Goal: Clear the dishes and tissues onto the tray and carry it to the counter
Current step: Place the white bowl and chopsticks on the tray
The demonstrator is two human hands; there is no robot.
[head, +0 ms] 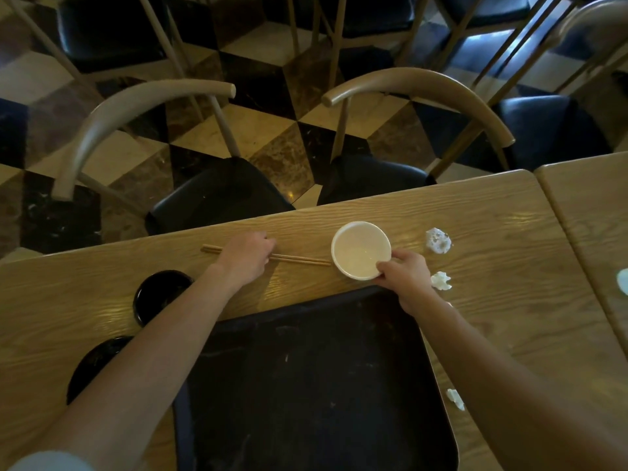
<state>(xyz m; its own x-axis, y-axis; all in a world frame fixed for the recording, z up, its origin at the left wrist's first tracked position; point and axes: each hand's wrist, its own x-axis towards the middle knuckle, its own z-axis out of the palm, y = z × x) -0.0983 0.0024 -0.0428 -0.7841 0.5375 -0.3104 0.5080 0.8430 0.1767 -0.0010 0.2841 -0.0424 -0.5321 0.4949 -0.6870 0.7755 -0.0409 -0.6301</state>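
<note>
A large black tray lies on the wooden table right in front of me. Beyond its far edge stands a white bowl, and my right hand grips its near right rim. A pair of wooden chopsticks lies left of the bowl, with my left hand closed over their middle. Two black dishes sit at the left: one partly behind my left forearm, the other nearer me. Crumpled white tissues lie right of the bowl, and one beside the tray's right edge.
Two wooden chairs with black seats are pushed in at the table's far side. A second table adjoins on the right, with a pale object at the frame edge. More chairs stand on the checkered floor beyond.
</note>
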